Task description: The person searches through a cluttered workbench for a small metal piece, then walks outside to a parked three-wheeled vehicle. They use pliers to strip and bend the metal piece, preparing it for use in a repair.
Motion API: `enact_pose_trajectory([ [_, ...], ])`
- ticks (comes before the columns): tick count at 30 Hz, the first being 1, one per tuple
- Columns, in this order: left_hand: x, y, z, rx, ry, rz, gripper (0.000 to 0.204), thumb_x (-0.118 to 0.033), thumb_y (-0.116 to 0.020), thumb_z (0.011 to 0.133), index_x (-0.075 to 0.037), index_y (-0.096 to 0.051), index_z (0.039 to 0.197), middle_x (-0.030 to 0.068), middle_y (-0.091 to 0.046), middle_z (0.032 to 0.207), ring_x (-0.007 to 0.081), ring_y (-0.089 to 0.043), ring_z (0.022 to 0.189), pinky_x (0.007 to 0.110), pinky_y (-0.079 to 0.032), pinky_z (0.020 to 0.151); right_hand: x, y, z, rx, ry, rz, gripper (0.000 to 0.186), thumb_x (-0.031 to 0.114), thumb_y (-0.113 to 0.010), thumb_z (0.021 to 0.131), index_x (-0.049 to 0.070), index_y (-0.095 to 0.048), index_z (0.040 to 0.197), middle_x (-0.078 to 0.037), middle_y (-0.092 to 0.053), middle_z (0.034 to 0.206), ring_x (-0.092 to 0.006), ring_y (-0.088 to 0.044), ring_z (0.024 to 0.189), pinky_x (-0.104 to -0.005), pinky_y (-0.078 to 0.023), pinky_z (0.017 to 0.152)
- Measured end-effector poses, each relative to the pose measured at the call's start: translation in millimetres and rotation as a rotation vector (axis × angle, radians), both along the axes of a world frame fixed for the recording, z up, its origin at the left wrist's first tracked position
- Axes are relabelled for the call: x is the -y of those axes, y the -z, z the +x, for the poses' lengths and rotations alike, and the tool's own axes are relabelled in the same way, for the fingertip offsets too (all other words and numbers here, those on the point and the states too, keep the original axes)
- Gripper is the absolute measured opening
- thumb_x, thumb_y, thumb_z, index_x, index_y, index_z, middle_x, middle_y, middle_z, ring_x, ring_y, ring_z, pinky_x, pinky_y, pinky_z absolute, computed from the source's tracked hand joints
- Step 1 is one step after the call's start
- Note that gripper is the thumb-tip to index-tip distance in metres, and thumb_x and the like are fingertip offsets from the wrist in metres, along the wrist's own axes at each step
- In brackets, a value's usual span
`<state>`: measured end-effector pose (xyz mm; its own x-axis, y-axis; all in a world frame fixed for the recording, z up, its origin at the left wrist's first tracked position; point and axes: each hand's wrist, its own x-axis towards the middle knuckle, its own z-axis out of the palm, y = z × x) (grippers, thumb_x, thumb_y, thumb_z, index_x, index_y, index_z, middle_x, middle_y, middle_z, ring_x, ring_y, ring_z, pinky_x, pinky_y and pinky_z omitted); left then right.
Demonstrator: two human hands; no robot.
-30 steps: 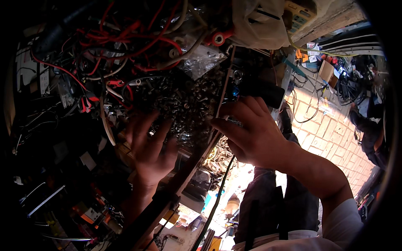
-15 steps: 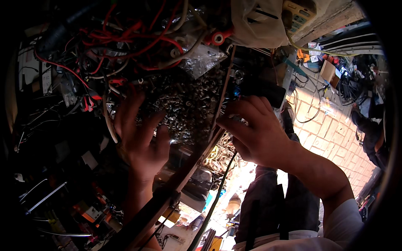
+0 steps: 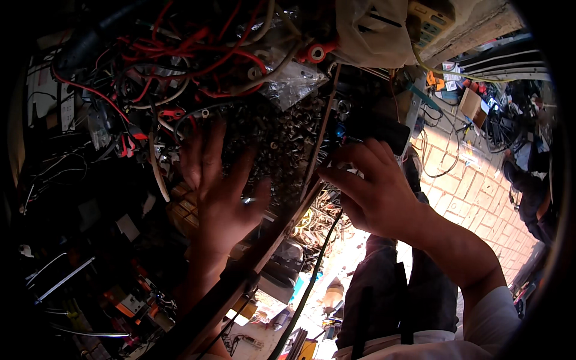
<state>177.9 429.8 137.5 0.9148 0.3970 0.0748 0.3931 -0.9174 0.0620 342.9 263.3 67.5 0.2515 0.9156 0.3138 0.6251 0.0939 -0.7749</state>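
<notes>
My left hand (image 3: 225, 201) is open, fingers apart, reaching over a dark tray of loose small metal hardware (image 3: 279, 150), mostly nuts, bolts and washers. A brown rail or edge (image 3: 267, 245) runs diagonally between my two forearms. My right hand (image 3: 378, 192) is at the tray's right side, by that edge, with thumb and forefinger closed together. Whatever is between those fingertips is too small and shadowed to name. A black rectangular object (image 3: 389, 133) lies just beyond my right hand.
Tangled red and white cables (image 3: 186, 48), a clear plastic bag (image 3: 288, 87) and a beige power strip (image 3: 429, 21) are beyond the tray. Dark clutter fills the left. On the right are a brick-paved floor (image 3: 456, 198), piled parts and another person's dark-clad leg (image 3: 525, 198).
My left hand has shifted over the hardware, first leftward, then back right and a little farther forward. My right hand has edged slightly right, fingers still closed.
</notes>
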Motion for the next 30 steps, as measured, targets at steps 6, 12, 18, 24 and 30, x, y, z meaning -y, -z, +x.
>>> enact_pose_trajectory([
  [6, -4, 1, 10, 0.124, 0.03, 0.009, 0.021, -0.013, -0.068, 0.07, -0.007, -0.069, 0.091, 0.0146, -0.047, 0.13, 0.0368, -0.035, 0.124, 0.048, -0.026, 0.102, 6, 5, -1, -0.03, -0.007, -0.007, 0.046, -0.002, -0.065, 0.058, 0.01, -0.063, 0.103, -0.008, -0.054, 0.1, -0.0268, -0.05, 0.084, -0.0377, -0.04, 0.07],
  [12, -6, 9, 25, 0.083, 0.003, 0.09, 0.017, -0.01, -0.069, 0.069, -0.007, -0.068, 0.085, 0.0131, -0.049, 0.127, 0.0346, -0.037, 0.123, 0.045, -0.028, 0.099, 11, 6, -1, -0.045, 0.004, -0.038, 0.045, -0.002, -0.064, 0.06, 0.009, -0.063, 0.103, -0.008, -0.054, 0.101, -0.0271, -0.051, 0.084, -0.038, -0.041, 0.071],
  [18, 2, 5, 39, 0.058, -0.077, 0.109, 0.016, -0.012, -0.07, 0.068, -0.008, -0.069, 0.083, 0.0116, -0.048, 0.129, 0.0331, -0.037, 0.123, 0.046, -0.027, 0.099, 15, 8, -1, -0.016, 0.029, -0.055, 0.036, 0.007, -0.068, 0.065, 0.009, -0.064, 0.101, -0.006, -0.053, 0.099, -0.0242, -0.051, 0.085, -0.0371, -0.039, 0.071],
  [24, 2, 4, 41, 0.017, -0.09, 0.144, 0.016, -0.011, -0.07, 0.07, -0.007, -0.068, 0.086, 0.0126, -0.045, 0.131, 0.0342, -0.036, 0.123, 0.048, -0.026, 0.101, 17, 8, -3, -0.036, 0.034, -0.036, 0.036, 0.007, -0.067, 0.066, 0.009, -0.063, 0.102, -0.006, -0.053, 0.1, -0.025, -0.051, 0.086, -0.0378, -0.04, 0.071],
  [30, -4, 15, 33, 0.058, -0.048, 0.111, 0.016, -0.011, -0.069, 0.071, -0.006, -0.065, 0.085, 0.0132, -0.045, 0.128, 0.0341, -0.036, 0.122, 0.05, -0.026, 0.099, 24, 7, -1, -0.091, 0.059, -0.034, 0.041, -0.004, -0.061, 0.062, 0.009, -0.064, 0.101, -0.008, -0.054, 0.099, -0.027, -0.051, 0.083, -0.0371, -0.042, 0.071],
])
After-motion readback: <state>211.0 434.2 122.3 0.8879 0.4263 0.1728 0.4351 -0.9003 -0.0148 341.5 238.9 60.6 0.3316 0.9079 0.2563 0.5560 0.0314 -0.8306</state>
